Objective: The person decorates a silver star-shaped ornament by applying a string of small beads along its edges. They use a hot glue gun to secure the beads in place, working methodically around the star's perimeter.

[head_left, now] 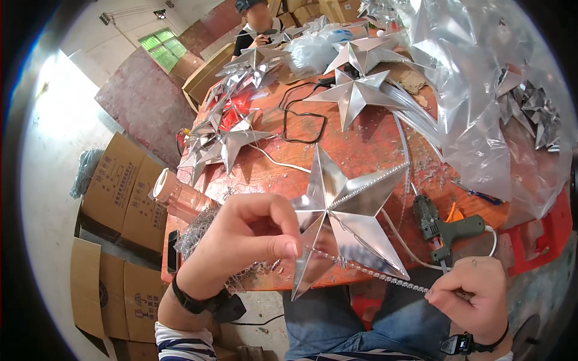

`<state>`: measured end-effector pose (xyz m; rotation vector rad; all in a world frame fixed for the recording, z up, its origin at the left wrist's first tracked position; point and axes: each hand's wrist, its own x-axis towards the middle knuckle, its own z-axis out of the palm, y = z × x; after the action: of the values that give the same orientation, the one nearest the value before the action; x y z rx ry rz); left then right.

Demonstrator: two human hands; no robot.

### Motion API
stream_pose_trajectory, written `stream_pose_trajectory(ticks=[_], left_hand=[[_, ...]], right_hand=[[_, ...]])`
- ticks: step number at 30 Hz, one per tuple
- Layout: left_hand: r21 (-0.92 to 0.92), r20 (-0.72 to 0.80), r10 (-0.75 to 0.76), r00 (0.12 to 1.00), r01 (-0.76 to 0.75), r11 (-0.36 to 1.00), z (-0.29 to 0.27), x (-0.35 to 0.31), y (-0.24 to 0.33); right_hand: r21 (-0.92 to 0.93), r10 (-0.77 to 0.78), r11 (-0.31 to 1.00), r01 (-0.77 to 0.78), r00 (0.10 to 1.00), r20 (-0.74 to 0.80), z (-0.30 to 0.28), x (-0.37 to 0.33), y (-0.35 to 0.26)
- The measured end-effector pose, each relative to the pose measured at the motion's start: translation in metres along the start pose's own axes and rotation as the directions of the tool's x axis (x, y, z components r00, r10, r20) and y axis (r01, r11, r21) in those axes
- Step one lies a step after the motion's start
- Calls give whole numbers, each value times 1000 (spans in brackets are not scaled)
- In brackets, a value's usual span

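Left hand pinches the silver star above the table edge; right hand grips the beaded strip running along the star's lower arm; glue gun lies nearby

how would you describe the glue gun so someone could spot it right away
Start at the orange-red worktable strewn with silver stars, then go to its near right edge, just right of the big silver star held in the left hand. The glue gun lies flat there: the only dark green, pistol-shaped tool, with a white cord.
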<state>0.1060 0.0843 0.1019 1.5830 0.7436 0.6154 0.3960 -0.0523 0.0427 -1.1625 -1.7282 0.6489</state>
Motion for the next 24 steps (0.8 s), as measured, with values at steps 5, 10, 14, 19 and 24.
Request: stream_pose_trajectory(ticks=[5, 10, 14, 19, 24], left_hand=[[-88, 4, -309, 951, 308, 947, -9, 15, -8], [331, -135, -160, 978, 196, 923, 4, 32, -16], [490, -135, -30, 990, 93, 867, 5, 34, -22], [422, -123, -113, 986, 155, 893, 7, 41, -23], [454, -121, -109, 987, 152, 878, 6, 45, -28]], right_hand=[[87, 131, 988, -131, 991, 0, 3, 5, 10], [-136, -84, 987, 83, 996, -1, 11, 14, 5], [-128, -149, 981, 146, 989, -19, 23, 15, 12], [-128, -145, 981, 145, 989, 8, 20, 17, 13], [-136, -175, 975, 178, 984, 33, 20, 19, 16]])
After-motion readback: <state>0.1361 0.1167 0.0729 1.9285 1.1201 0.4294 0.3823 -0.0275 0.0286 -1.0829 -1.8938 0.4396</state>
